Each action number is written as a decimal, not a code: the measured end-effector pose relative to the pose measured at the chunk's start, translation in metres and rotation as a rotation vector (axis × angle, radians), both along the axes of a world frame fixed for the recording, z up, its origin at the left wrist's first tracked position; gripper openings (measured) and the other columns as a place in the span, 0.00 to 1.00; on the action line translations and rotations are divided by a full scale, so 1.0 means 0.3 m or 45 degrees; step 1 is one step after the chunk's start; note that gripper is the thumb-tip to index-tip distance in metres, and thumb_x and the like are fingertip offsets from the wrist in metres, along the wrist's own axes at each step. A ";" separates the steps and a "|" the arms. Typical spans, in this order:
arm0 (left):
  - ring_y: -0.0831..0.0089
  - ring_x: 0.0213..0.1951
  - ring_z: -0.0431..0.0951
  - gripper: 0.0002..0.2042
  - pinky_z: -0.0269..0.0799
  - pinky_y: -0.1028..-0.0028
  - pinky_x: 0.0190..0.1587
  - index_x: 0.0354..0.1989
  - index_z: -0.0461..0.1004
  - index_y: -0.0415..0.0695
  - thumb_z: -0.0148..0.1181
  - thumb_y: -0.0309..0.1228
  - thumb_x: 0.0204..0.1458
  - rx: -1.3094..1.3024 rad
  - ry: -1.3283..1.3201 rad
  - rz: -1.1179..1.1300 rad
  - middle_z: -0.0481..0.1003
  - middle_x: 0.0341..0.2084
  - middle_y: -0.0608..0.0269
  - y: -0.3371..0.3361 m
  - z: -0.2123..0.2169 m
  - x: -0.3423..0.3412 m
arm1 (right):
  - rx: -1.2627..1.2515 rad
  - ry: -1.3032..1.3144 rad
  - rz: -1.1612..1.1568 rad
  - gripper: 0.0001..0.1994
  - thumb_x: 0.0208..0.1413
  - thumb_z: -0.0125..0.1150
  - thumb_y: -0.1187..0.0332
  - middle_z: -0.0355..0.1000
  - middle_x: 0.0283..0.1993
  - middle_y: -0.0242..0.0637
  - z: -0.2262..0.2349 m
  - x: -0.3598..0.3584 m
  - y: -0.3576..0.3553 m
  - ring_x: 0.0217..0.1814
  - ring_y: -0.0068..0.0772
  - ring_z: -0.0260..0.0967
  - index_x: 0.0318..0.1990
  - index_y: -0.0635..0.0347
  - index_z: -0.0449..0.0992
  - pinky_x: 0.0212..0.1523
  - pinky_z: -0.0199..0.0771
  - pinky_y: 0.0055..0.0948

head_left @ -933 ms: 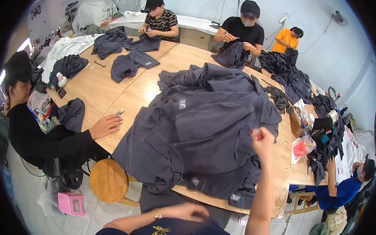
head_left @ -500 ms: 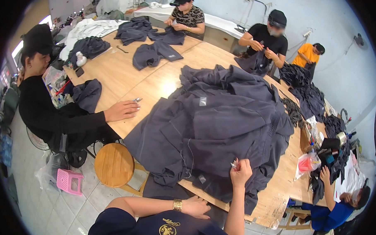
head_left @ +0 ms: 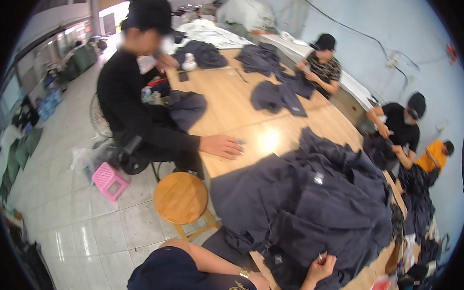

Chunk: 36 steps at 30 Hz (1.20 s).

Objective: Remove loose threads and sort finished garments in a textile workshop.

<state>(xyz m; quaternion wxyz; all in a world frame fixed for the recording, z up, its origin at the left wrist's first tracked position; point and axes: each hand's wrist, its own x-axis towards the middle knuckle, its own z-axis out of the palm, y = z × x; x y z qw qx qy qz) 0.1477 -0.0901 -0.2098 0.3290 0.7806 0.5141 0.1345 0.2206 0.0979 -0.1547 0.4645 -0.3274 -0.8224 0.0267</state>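
Note:
A big pile of navy garments (head_left: pixel 316 209) covers the near end of the long wooden table (head_left: pixel 243 120). My right hand (head_left: pixel 322 266) is at the pile's near edge, fingers closed around a small red and silver tool (head_left: pixel 321 258) and pressing on the cloth. My left hand (head_left: pixel 260 282), with a gold watch on the wrist, lies lower left of it by my lap. It grips the hem of a navy garment that hangs off the table, so its fingertips are partly hidden.
A round wooden stool (head_left: pixel 181 199) and a pink plastic stool (head_left: pixel 108 179) stand on the tiled floor at left. A seated person in black rests a hand (head_left: pixel 227 145) on the table. Three more people work at the far side with dark garments (head_left: pixel 277 95).
My right hand has dropped from above the pile to its near edge. My head has turned left, bringing the person in black and the stools closer into view.

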 end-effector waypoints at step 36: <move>0.53 0.30 0.76 0.16 0.71 0.60 0.31 0.28 0.73 0.38 0.53 0.42 0.49 0.125 -0.249 0.212 0.74 0.24 0.48 0.016 0.025 -0.216 | 0.195 -0.049 -0.065 0.14 0.53 0.53 0.70 0.57 0.19 0.41 0.039 -0.032 -0.024 0.17 0.44 0.56 0.18 0.61 0.60 0.19 0.59 0.34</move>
